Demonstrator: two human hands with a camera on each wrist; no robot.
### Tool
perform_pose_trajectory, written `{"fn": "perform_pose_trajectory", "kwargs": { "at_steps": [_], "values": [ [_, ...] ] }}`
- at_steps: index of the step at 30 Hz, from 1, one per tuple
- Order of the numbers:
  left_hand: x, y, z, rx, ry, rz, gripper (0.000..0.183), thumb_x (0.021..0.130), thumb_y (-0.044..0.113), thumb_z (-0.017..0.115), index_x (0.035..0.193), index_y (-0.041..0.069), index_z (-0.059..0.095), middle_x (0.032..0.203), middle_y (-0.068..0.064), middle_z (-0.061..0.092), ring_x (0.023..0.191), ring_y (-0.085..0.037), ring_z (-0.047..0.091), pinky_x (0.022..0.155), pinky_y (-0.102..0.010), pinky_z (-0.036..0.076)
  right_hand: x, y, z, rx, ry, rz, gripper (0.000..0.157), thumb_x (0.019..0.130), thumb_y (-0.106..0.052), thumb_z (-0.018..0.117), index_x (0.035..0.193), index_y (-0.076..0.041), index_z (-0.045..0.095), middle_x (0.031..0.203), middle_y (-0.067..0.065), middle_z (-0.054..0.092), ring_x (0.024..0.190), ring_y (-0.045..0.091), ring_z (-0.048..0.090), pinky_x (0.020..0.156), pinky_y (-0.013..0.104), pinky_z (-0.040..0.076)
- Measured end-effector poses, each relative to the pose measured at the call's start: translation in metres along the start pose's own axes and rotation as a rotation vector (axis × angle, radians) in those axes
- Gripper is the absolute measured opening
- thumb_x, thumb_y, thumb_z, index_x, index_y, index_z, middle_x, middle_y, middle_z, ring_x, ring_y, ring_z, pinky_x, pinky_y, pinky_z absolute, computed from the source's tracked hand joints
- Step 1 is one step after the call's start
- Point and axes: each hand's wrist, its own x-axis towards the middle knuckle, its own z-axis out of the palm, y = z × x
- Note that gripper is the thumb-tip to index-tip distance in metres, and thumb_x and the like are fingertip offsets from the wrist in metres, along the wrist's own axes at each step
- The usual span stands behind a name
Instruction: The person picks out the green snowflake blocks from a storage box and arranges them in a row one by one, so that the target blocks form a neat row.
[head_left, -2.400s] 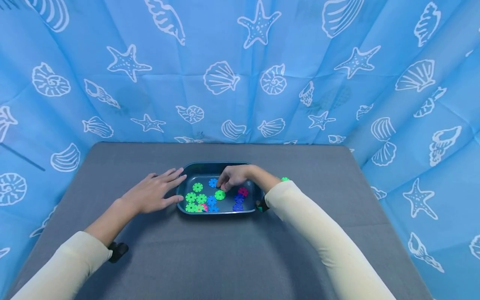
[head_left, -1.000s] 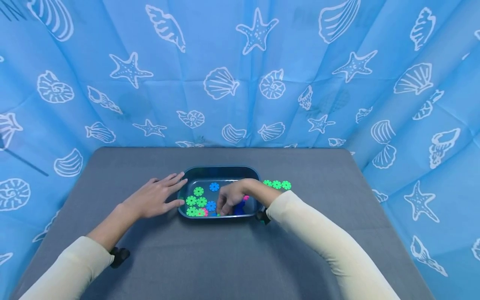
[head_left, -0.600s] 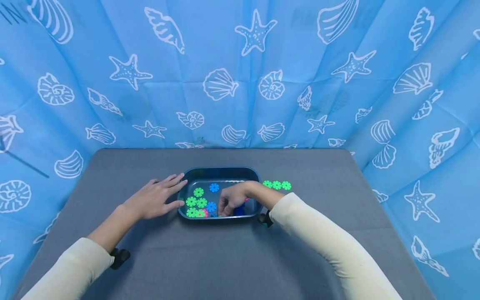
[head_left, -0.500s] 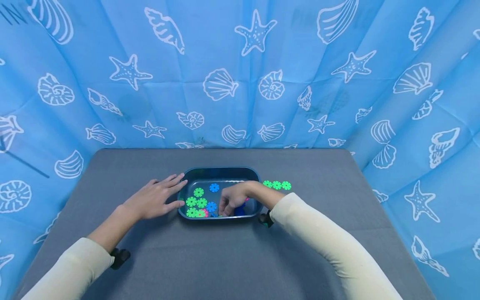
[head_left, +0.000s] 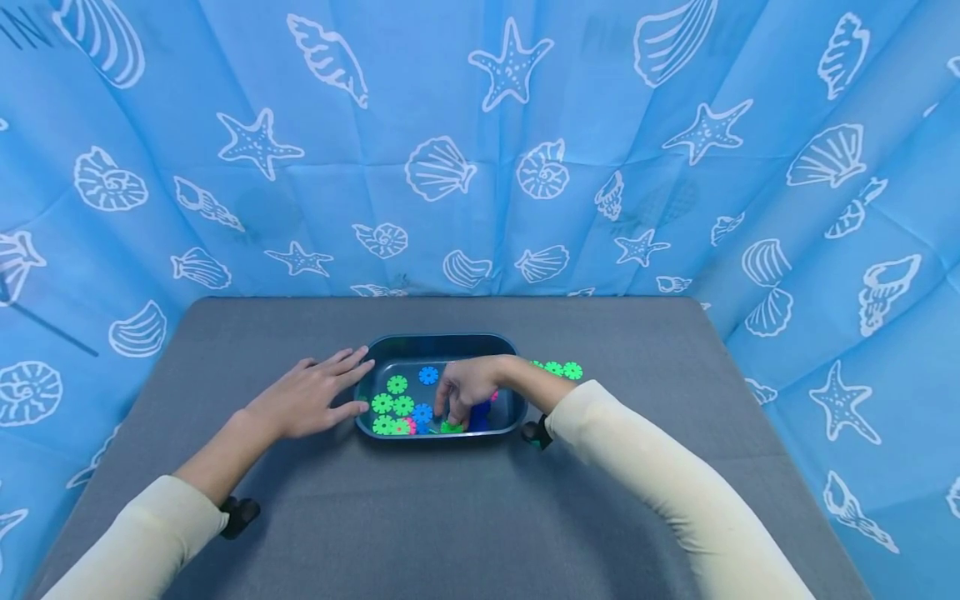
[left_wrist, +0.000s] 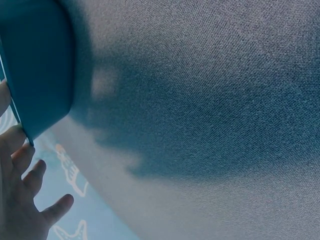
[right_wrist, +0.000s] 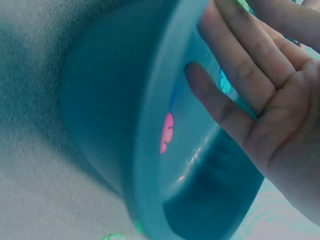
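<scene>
A dark blue-grey tray [head_left: 450, 437] holds several flat, notched, flower-shaped plastic discs. My left hand [head_left: 311, 396] lies with spread fingers at the tray's left end, fingertips on the rim; the left wrist view shows these fingers [left_wrist: 34, 177] by the tray wall. Inside the tray, my right hand [head_left: 468, 387] reaches down with fingers apart. Its fingertips touch a green disc [head_left: 452, 427] by the near wall. In the right wrist view my right hand [right_wrist: 255, 75] has fairly straight fingers, and a pink disc [right_wrist: 167, 133] shows beyond the rim.
Green discs [head_left: 397, 384] cluster in the tray's left part, beside blue discs [head_left: 428, 375]. Dark blue discs [head_left: 480, 417] lie partly under my right hand. A row of green discs [head_left: 572, 371] rests on the grey table [head_left: 420, 517] right of the tray. A blue curtain [head_left: 480, 225] hangs behind.
My right hand has moved from the tray's middle to its near wall. Its fingers have since spread, uncovering the green disc there. The left hand stays at the tray's left end.
</scene>
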Motion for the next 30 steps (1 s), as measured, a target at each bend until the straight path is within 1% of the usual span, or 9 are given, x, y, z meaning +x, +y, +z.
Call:
{"fn": "perform_pose_trajectory", "kwargs": {
  "at_steps": [3,4,8,10,12,18,20,26,30],
  "values": [
    [0.001,0.0,0.0,-0.001,0.0,-0.001,0.072,0.096,0.05,0.06,0.152,0.009,0.041,0.16,-0.015,0.031,0.144,-0.039,0.032,0.105,-0.067,0.033,-0.004,-0.001,-0.002,-0.001,0.026,-0.01,0.031,0.096,-0.004,0.065,0.126,0.001,0.063,0.086,0.007,0.076,0.082,0.017,0.073,0.085,0.036,0.051],
    [0.001,0.0,0.0,-0.001,0.0,-0.001,0.072,0.097,0.05,0.06,0.152,0.009,0.041,0.16,-0.015,0.031,0.144,-0.039,0.032,0.105,-0.067,0.033,-0.005,-0.001,-0.002,-0.003,0.038,-0.013,0.031,0.096,-0.003,0.065,0.127,0.001,0.063,0.084,0.007,0.076,0.081,0.017,0.073,0.084,0.04,0.051],
    [0.0,0.001,0.0,0.001,0.002,0.0,0.071,0.097,0.049,0.06,0.152,0.009,0.041,0.16,-0.016,0.031,0.144,-0.04,0.032,0.105,-0.067,0.033,-0.014,-0.001,-0.004,0.017,0.071,-0.021,0.032,0.096,-0.003,0.064,0.128,0.0,0.062,0.082,0.007,0.074,0.08,0.019,0.072,0.092,0.047,0.051],
    [0.0,0.0,0.0,0.002,0.004,0.002,0.071,0.097,0.049,0.06,0.152,0.008,0.041,0.16,-0.016,0.032,0.144,-0.04,0.033,0.105,-0.068,0.033,-0.019,-0.001,-0.005,0.031,0.081,-0.024,0.033,0.095,-0.002,0.064,0.128,0.001,0.061,0.081,0.007,0.074,0.081,0.021,0.072,0.092,0.049,0.051],
    [0.0,0.0,0.0,0.0,0.002,0.0,0.072,0.097,0.049,0.06,0.152,0.009,0.041,0.16,-0.016,0.031,0.144,-0.04,0.032,0.105,-0.068,0.032,-0.024,0.0,-0.006,0.042,0.09,-0.027,0.034,0.095,-0.001,0.064,0.129,0.002,0.06,0.08,0.008,0.073,0.081,0.022,0.072,0.091,0.047,0.052],
    [0.0,-0.001,0.0,0.004,-0.007,-0.006,0.072,0.097,0.05,0.059,0.153,0.009,0.039,0.16,-0.015,0.03,0.145,-0.039,0.031,0.106,-0.068,0.032,-0.04,0.005,-0.012,0.066,0.119,-0.033,0.037,0.095,-0.002,0.065,0.131,0.005,0.059,0.079,0.01,0.073,0.08,0.02,0.072,0.088,0.031,0.054],
    [0.0,-0.002,0.0,0.003,-0.006,-0.006,0.072,0.097,0.05,0.059,0.153,0.009,0.04,0.16,-0.015,0.03,0.145,-0.039,0.031,0.106,-0.068,0.032,-0.047,0.007,-0.015,0.071,0.135,-0.043,0.038,0.094,-0.002,0.065,0.131,0.005,0.059,0.079,0.01,0.073,0.081,0.021,0.073,0.089,0.03,0.054],
    [0.0,-0.002,0.001,-0.001,0.008,0.002,0.072,0.097,0.05,0.059,0.152,0.008,0.041,0.16,-0.015,0.031,0.145,-0.039,0.032,0.105,-0.067,0.032,-0.07,0.018,-0.026,0.078,0.2,-0.081,0.033,0.093,-0.001,0.065,0.126,0.003,0.064,0.079,0.011,0.074,0.084,0.031,0.073,0.087,0.032,0.055],
    [0.0,-0.002,0.001,-0.003,0.017,0.011,0.071,0.097,0.049,0.06,0.152,0.008,0.042,0.159,-0.016,0.032,0.144,-0.04,0.032,0.105,-0.068,0.033,-0.087,0.031,-0.033,0.126,0.281,-0.074,0.025,0.093,0.001,0.066,0.117,0.006,0.069,0.084,0.012,0.075,0.082,0.028,0.074,0.085,0.035,0.057]
  ]
}}
